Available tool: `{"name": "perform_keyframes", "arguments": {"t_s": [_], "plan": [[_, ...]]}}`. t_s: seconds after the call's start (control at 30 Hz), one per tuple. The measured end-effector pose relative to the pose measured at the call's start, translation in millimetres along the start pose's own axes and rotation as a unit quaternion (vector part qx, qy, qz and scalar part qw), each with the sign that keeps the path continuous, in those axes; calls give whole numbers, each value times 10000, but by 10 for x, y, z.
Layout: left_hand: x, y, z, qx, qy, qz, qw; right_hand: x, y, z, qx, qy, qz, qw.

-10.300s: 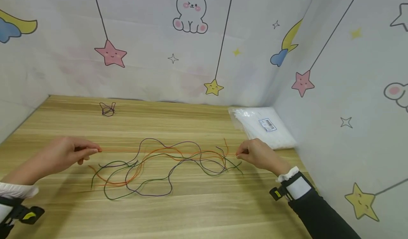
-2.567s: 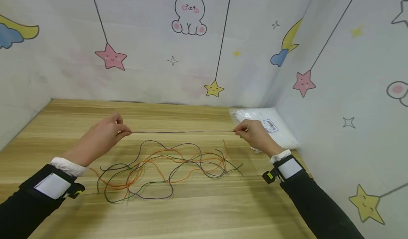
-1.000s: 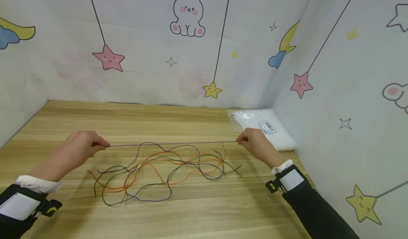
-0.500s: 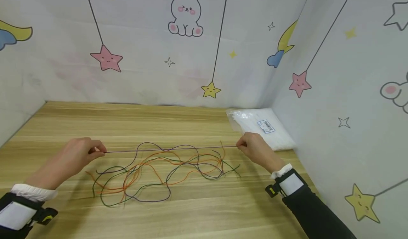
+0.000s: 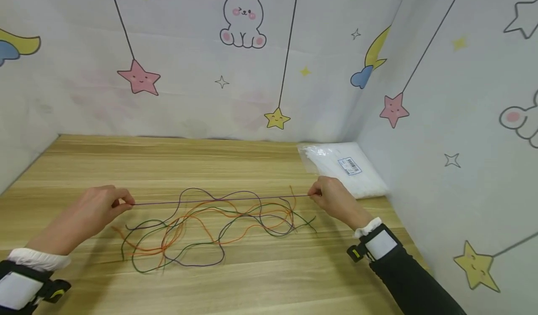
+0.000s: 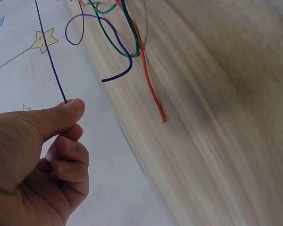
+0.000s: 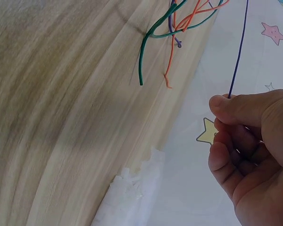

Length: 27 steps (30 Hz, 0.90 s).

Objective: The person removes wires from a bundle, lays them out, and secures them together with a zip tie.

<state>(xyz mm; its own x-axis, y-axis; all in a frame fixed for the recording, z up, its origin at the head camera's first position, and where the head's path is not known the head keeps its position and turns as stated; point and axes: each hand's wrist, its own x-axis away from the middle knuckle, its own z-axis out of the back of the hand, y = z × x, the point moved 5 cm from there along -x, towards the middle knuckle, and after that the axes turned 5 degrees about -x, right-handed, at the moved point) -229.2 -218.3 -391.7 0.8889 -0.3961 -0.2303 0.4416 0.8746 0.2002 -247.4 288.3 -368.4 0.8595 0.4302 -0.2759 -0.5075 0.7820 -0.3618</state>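
Note:
A purple string [image 5: 164,203] is stretched straight between the two hands, above the wooden table. My left hand [image 5: 98,207] pinches its left end between thumb and forefinger, and my right hand [image 5: 334,200] pinches the other end the same way. Both wrist views show the string taut at the thumb tips. Beneath and nearer to me, a loose tangle lies spread on the table: orange strings [image 5: 235,242], green strings [image 5: 145,271] and purple strings [image 5: 201,265] cross in loops. In the left wrist view, an orange string end [image 6: 155,101] sticks out of the tangle.
At the back right, a clear plastic bag of white material [image 5: 365,172] with a barcode label [image 5: 350,166] lies behind my right hand. The wooden table [image 5: 269,287] meets a white printed cloth wall [image 5: 189,105] at the back and right.
Earlier, the hands held an orange string, and a purple coil lay at the back left; that coil is gone from there. The purple string, held farther back before, has come toward me over the tangle.

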Motion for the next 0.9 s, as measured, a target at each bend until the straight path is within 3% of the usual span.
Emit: {"name": "perform_keyframes", "arguments": {"t_s": [0.9], "plan": [[66,-25,-34,-3,-12,175,9998,67,44,-108,-194,-264,-312,9990]]}}
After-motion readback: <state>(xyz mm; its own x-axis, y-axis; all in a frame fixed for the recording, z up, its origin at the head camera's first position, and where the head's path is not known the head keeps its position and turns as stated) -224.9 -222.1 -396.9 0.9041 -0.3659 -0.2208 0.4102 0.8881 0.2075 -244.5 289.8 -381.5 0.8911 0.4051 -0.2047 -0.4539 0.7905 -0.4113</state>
